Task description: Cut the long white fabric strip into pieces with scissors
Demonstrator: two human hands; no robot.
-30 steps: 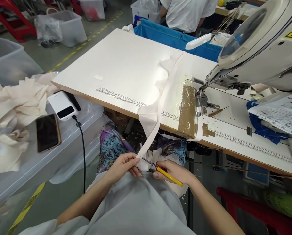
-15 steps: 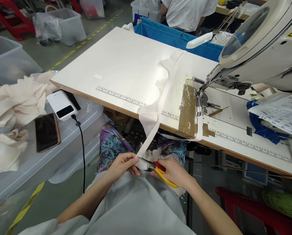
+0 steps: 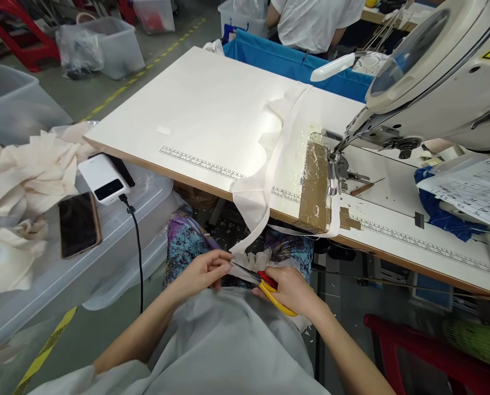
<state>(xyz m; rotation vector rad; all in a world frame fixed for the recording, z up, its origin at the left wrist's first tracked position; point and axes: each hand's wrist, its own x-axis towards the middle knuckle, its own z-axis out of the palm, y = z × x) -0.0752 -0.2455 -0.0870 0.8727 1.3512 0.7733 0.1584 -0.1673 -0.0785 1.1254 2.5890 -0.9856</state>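
I see my left hand (image 3: 204, 271) down at lap level, fingers pinched on the lower end of the white fabric strip (image 3: 256, 219), which hangs from the front edge of the table (image 3: 204, 104) to my knees. My right hand (image 3: 296, 291) is closed around the yellow-handled scissors (image 3: 265, 282), whose blades point left and meet the strip just beside the left fingertips. Compared with half a second ago, the strip's end sits a little lower and looks more bunched, and my left hand has dropped slightly; the scissors have barely shifted. The strip's upper part lies across the table toward the sewing machine (image 3: 434, 71). To my left, a phone (image 3: 79, 224) and a power bank (image 3: 103, 178) rest on a plastic bin lid (image 3: 117, 236).
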